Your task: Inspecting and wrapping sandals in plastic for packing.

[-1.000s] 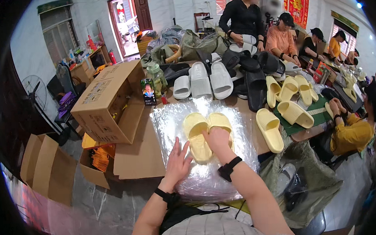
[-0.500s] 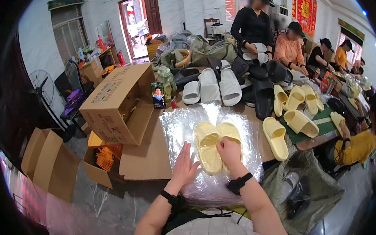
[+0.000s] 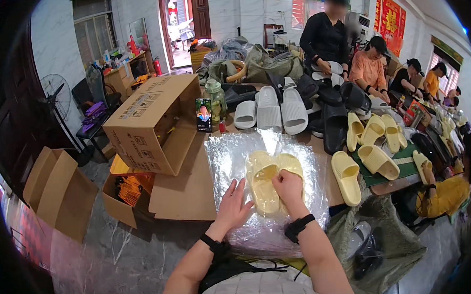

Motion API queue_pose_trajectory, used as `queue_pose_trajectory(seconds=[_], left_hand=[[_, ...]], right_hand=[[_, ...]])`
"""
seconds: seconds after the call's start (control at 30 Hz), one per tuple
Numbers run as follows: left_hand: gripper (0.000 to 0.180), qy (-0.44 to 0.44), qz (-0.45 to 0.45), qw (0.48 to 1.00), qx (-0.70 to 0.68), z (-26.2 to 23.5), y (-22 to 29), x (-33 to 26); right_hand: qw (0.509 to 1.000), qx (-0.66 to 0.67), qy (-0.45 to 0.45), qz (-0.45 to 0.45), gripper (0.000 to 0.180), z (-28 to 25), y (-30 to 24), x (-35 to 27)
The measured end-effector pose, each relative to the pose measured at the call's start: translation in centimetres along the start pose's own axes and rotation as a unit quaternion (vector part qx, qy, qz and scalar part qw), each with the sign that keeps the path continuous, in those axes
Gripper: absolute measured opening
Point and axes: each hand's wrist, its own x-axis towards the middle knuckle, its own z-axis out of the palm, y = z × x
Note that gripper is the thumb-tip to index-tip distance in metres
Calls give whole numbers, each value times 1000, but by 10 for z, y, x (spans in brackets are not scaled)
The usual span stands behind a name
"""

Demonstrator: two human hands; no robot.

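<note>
Slippers (image 3: 265, 190): yellow pair, side by side at the clear film (image 3: 225, 159), on or under unclear. Right hand (image 3: 289, 188) newly curled tighter over them, hold hidden; left hand (image 3: 232, 205) spread, just beside. Pair hardly shifted, so handling looks in place.

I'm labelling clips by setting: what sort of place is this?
Probably a small slipper workshop: yellow slippers on clear plastic, a heap of other slippers, and several people at work nearby.
</note>
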Motion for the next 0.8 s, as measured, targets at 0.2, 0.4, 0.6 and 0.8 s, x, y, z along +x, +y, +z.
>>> queue_pose_trajectory(seconds=[0.2, 0.4, 0.6, 0.8], left_hand=[[79, -9, -15, 1000, -12, 1, 0, 0], [78, 19, 0, 999, -36, -1, -6, -3], [77, -14, -21, 999, -36, 1, 1, 3], [79, -25, -48, 998, -13, -1, -3, 0]], right_hand=[[996, 74, 47, -2, 24, -5, 9, -9], [959, 271, 70, 30, 21, -38, 3, -44], [869, 461, 120, 131, 22, -83, 63, -87], [797, 450, 344, 207, 26, -172, 87, -107]])
